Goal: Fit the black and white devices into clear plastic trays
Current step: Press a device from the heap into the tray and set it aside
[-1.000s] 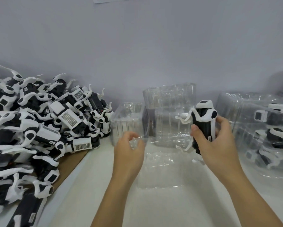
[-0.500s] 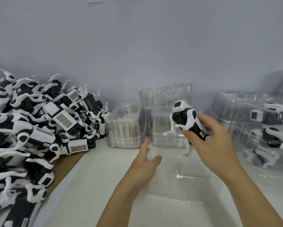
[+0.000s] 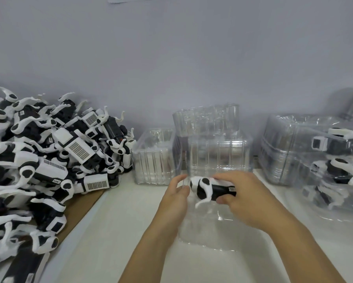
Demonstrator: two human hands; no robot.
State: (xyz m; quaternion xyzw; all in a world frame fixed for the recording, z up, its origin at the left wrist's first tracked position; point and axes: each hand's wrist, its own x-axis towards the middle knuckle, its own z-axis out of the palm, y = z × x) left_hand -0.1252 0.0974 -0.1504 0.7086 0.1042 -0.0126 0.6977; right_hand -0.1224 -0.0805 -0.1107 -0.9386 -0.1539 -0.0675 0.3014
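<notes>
Plain grey wall is backing a white worktop (image 3: 114, 231). At the left of the frame a heap of black and white devices (image 3: 49, 160) is lying piled. At lower centre the left hand (image 3: 176, 198) is curling its fingers round the left edge of a clear plastic tray (image 3: 210, 225), steadying it. Just right of it, the right hand (image 3: 245, 198) is gripping one device (image 3: 210, 188) over the tray's far end, long axis lying left to right, white end toward the left hand. Stacked empty trays (image 3: 208, 139) are standing behind; filled trays (image 3: 322, 152) are sitting at right.
</notes>
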